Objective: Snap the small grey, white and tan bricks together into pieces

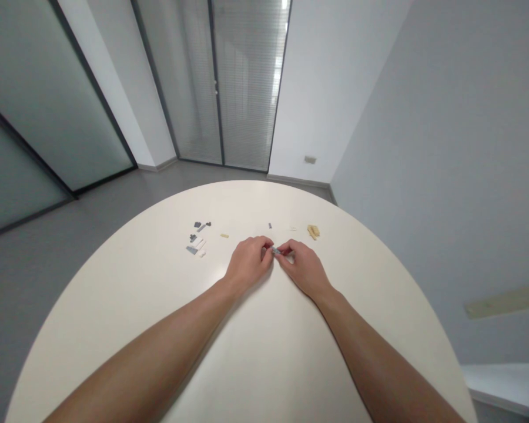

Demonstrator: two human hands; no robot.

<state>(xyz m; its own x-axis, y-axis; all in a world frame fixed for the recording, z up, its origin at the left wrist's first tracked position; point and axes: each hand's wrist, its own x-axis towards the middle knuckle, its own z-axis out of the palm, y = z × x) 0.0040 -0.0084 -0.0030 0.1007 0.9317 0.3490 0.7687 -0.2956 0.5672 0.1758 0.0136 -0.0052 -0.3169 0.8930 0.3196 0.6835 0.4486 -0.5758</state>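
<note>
Between my two hands, over the middle of the table, is a small light grey-blue piece (276,251), perhaps a toy building brick. My left hand (250,257) pinches its left end with thumb and fingertips. At the other end, the thumb and fingers of my right hand (303,264) close on it. The fingertips cover much of the piece, so its exact shape is hidden. Just beyond the hands lies a tiny dark grey piece (270,225), and to the right of that a thin white piece (293,228).
The round white table (255,364) carries several grey and white pieces (198,242) at the left. A single tan piece (224,235) lies nearer my left hand. Several tan pieces (312,231) are grouped at the right. Glass doors (220,88) and walls stand beyond.
</note>
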